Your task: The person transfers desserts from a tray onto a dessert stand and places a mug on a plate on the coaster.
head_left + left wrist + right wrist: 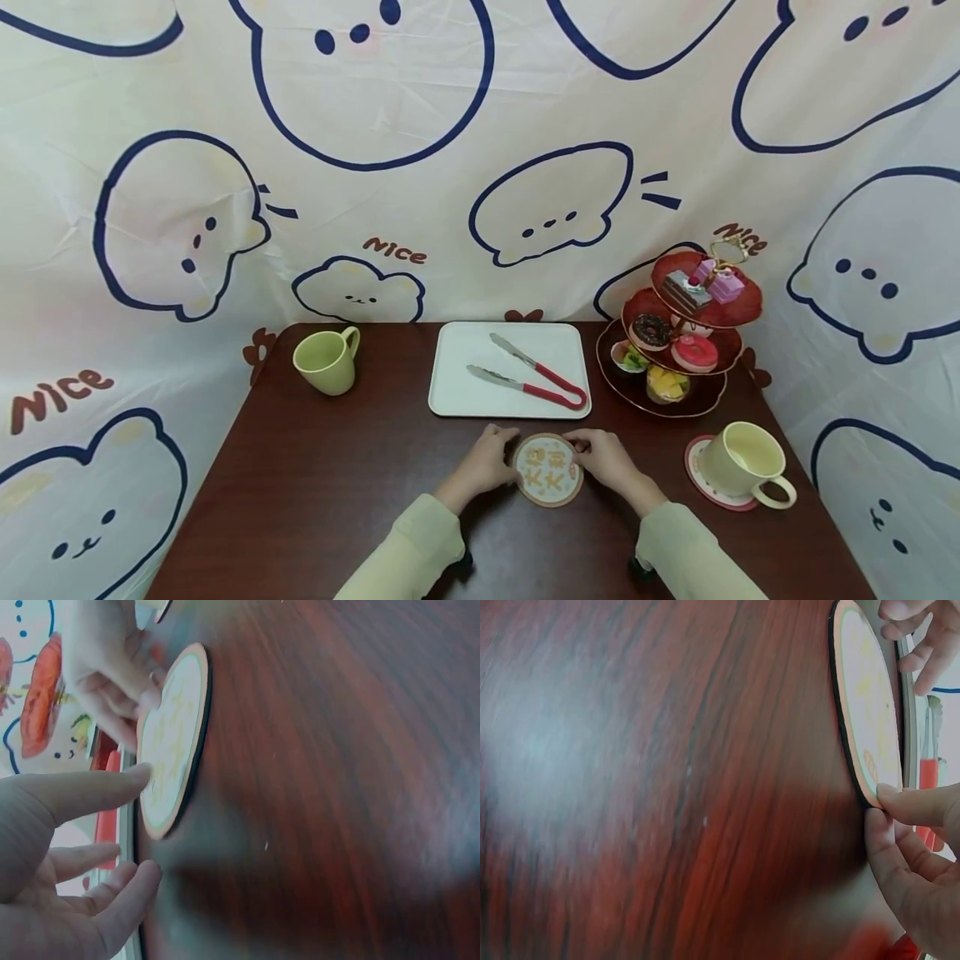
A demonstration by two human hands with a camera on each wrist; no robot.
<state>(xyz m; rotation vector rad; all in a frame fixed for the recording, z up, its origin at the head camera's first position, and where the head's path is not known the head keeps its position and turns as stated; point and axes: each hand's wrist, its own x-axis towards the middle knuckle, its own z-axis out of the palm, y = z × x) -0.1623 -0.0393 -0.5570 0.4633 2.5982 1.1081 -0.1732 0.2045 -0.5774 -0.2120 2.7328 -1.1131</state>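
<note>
A round coaster [548, 470] with a tan rim and yellowish lettering lies at the front middle of the table, between both hands. My right hand [606, 457] pinches its right edge; in the right wrist view the thumb [911, 802] lies on the top face and the forefinger is at the rim. On the other side, my left hand [487, 460] has its thumb [97, 791] touching the coaster's edge. The other left fingers [124, 904] are spread away from the coaster, holding nothing.
Behind the coaster, red-handled tongs [551, 392] lie on a white tray [457, 404]. A green mug [327, 364] stands at back left. At right are a tiered stand [705, 404] of toy cakes and a yellow mug [738, 462] on a pink-rimmed coaster [697, 471]. A patterned cloth [435, 217] hangs behind.
</note>
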